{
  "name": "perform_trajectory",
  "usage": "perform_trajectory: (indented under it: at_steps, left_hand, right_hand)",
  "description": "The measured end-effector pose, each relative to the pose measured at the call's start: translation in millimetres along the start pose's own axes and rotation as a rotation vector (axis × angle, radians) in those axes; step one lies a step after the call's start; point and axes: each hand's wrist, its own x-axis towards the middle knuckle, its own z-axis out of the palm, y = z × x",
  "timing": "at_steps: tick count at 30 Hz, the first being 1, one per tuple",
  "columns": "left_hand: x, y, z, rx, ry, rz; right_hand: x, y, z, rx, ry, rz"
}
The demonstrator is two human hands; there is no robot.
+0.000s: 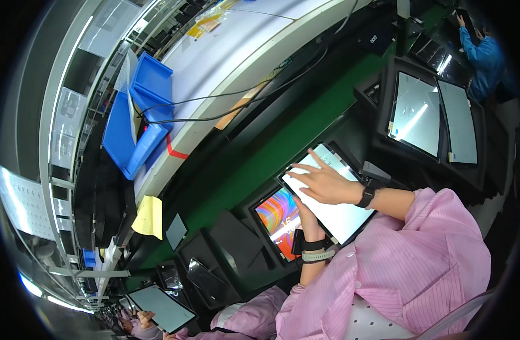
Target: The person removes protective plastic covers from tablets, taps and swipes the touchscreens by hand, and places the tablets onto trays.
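A flat display panel (336, 220) with a bright white face and a dark border lies tilted in front of my pink-sleeved body. My left hand (310, 222), wearing a black band and a pale watch strap, grips its lower left edge; the fingers underneath are hidden. Across the panel's upper face, my right hand (328, 184), with a black watch, rests with fingers spread. Partly behind the panel and my left wrist is a lit screen (276, 215) showing a colourful swirl.
Two pale panels (416, 116) lie in a black tray at the right. Blue bins (149, 79) and a dark cable (197, 120) are on the white bench. Black trays (237, 241) stand on the green surface. Another person in blue (485, 62) is at far right; someone holds a panel (161, 307) at lower left.
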Motion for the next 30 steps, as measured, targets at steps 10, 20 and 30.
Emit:
perform_trajectory:
  at_steps: [10,20,30]
  left_hand:
    - [5.0,-3.2,-11.6,0.009,-0.046,0.035]
    - [23.1,-16.5,-13.2,-0.016,-0.05,-0.028]
    - [77.1,-69.7,-49.8,0.293,0.14,0.186]
  right_hand:
    - [-33.8,45.0,-36.7,-0.047,0.202,0.347]
    - [-113.3,45.7,-4.2,0.637,0.224,0.888]
    - [-130.6,68.9,36.9,0.971,0.193,1.111]
